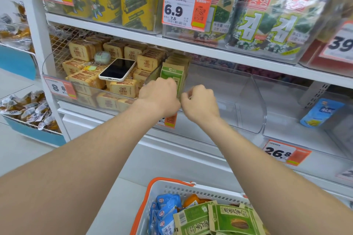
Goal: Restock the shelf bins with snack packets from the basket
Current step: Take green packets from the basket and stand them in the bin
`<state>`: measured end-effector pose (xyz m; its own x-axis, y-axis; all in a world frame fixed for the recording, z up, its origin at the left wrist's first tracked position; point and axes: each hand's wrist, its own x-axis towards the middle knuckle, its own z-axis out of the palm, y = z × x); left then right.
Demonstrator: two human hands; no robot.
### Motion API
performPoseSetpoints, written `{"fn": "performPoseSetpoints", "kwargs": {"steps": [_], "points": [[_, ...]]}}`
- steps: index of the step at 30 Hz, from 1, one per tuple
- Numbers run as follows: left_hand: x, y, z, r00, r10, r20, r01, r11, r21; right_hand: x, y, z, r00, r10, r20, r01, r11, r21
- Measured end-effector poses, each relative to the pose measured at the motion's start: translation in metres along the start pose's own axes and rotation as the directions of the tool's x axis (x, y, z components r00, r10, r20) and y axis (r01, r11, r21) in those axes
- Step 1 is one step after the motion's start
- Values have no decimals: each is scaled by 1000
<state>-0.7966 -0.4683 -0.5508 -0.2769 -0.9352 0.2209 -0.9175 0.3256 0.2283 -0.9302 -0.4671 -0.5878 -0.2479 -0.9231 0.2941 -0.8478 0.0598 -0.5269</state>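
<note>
Upright green-and-tan paper snack packet (pixel 172 74) between the hands: left hand (pixel 158 92) grips it; right hand (pixel 200 101) curled at its edge, hold unclear.

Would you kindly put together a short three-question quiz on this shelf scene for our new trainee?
1. True or false: a phone lies on top of the tan packets.
2. The left hand and right hand are both at which packets? A: blue; B: green packets; C: yellow.
3. Fill in: the basket has an ___ handle.
Key: 1 true; 2 B; 3 orange.
</note>
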Motion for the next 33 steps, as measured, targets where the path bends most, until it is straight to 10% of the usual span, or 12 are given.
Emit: {"fn": "performPoseSetpoints", "kwargs": {"steps": [6,11,14,23,33], "points": [[-31,38,5,966,80,246,-121,980,155,-83,59,-16,771,-603,-207,561,796,-227],[-66,59,38,664,35,747,-324,913,246,-146,120,-2,903,-370,218,408,898,-166],[-86,67,58,539,1,842,-394,884,252,-164,151,13,783,-198,589,392,893,-222],[-112,82,117,502,189,844,-579,798,165,-232,209,64,587,42,808,487,780,-394],[-112,88,113,496,221,840,-582,802,133,-224,208,73,686,-179,705,560,749,-354]]}}
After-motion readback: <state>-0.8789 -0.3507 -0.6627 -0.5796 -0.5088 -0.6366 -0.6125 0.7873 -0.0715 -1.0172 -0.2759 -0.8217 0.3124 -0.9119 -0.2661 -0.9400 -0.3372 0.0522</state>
